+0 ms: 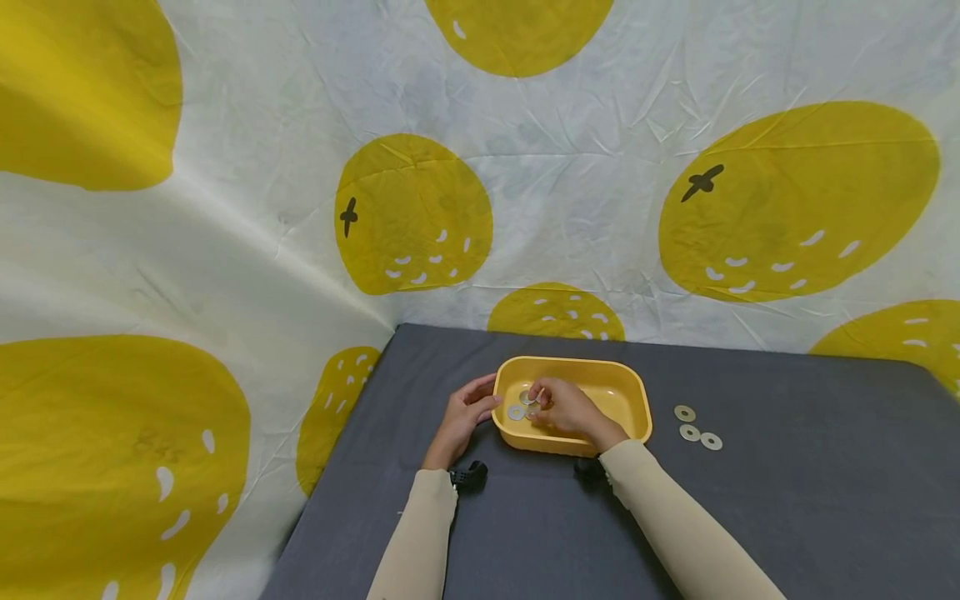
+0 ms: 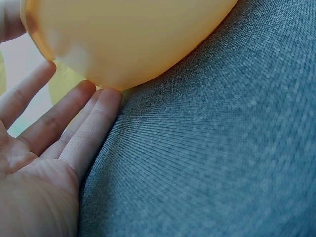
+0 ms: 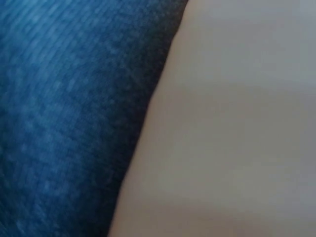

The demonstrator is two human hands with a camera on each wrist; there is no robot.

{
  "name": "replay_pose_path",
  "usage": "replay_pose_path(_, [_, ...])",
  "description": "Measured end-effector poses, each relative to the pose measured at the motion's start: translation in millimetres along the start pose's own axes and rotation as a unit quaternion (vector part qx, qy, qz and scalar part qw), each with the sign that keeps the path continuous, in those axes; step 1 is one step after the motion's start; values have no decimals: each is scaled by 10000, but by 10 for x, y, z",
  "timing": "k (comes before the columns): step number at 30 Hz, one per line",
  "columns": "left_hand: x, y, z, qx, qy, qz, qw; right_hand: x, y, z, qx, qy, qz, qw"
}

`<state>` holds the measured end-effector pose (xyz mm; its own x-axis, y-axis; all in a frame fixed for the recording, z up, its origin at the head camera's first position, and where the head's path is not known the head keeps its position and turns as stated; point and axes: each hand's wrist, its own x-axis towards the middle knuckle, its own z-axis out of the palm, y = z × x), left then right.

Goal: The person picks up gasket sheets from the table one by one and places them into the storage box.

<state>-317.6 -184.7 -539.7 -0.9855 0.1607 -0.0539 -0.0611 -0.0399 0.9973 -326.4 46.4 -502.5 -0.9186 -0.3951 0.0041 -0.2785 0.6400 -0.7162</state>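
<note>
A yellow rectangular tub (image 1: 626, 417) stands on the dark cloth, with several flat metal washers (image 1: 516, 412) near its left end. Reaching inside from the right, my right hand (image 1: 570, 410) has bent fingers and its fingertips are right at the washers; I cannot tell whether one is pinched. My left hand (image 1: 459, 421) is at the tub's left end, thumb by the rim. In the left wrist view, its nearly straight fingers (image 2: 106, 111) touch the outer wall of the tub (image 2: 138, 44). The right wrist view shows mostly a blurred expanse of skin (image 3: 237, 138), with no fingertips visible.
Three more washers (image 1: 690, 432) lie on the dark cloth-covered table (image 1: 810, 483) to the right of the tub. Behind and to the left hangs a white curtain (image 1: 555, 208) printed with big yellow fruit. A dark wrist strap (image 1: 469, 477) sits at the left cuff.
</note>
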Motion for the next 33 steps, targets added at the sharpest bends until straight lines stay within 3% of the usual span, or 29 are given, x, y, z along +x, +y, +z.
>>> replay_pose_path(7, [6,-10,-3,-14,-6,13,10000,-20,-28,-10,74,195,129,9997])
replay_pose_path(13, [6,-10,-1,-28,3,39,10000,-79,-77,-123,579,964,-15,9937])
replay_pose_path(18, [0,0,2,-29,22,22,10000,-228,-53,-339,907,1519,-397,9834])
replay_pose_path(24, [5,2,23,-15,19,23,10000,-543,162,-681,920,2186,-673,9691])
replay_pose_path(33, [3,-19,19,-10,50,10,10000,-986,625,-1071,538,2605,41,9640])
